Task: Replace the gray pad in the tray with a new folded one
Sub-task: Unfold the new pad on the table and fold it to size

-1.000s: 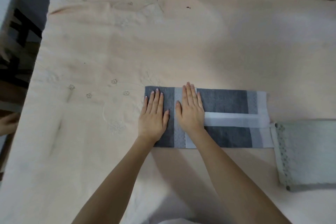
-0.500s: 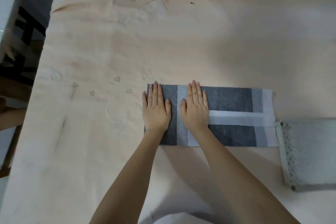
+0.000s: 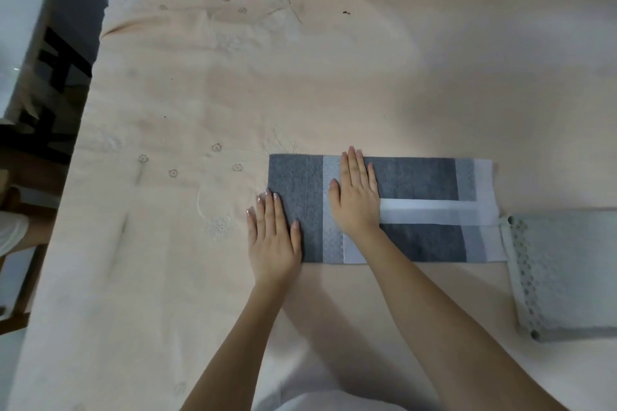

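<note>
A folded gray pad (image 3: pixel 417 178) lies flat on the peach cloth (image 3: pixel 300 77), its right end just beside the tray (image 3: pixel 567 277) at the right edge. The left hand (image 3: pixel 272 238) rests palm down, fingers straight and together, over the pad's near left corner and partly on the cloth. The right hand (image 3: pixel 357 197) presses flat on the pad, gripping nothing
</note>
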`<state>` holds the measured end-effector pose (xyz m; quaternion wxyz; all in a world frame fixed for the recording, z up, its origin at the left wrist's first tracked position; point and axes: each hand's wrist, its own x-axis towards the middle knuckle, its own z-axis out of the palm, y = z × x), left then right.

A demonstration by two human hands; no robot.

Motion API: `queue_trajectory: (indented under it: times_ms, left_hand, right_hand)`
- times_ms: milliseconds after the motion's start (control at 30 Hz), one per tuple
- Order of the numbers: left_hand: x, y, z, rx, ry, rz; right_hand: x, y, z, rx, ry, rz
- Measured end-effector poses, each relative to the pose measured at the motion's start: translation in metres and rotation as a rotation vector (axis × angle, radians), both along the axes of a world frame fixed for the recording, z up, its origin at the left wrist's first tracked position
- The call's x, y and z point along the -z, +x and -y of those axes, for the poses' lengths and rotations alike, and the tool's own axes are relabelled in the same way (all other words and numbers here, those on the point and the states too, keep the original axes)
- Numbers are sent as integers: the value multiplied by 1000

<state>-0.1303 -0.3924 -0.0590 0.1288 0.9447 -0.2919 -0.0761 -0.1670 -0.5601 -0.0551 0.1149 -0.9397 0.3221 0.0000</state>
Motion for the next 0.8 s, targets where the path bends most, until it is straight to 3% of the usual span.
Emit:
queue_trajectory:
  times_ms: [200,333,433,500,633,800]
  left_hand:
    - [-29,4,-13,-205,-70,-86]
    - [-48,7,-20,-398,-11,-420]
    - [-48,15,-22,-353,13,-635]
    - [-46,20,-21,-317,-82,-730]
    - [-50,30,-22,-388,-298,-743]
    - [-60,53,-16,-623,-615,-919]
  right_hand:
    - [-38,2,42,-177,35,2]
    - [-63,13,75,-292,144,-149]
    - [-71,18,84,-318,271,-243]
    - [-69,19,87,-254,380,-272]
    - [-57,12,88,-178,516,-264]
    - [-61,-5,84,-20,753,-9]
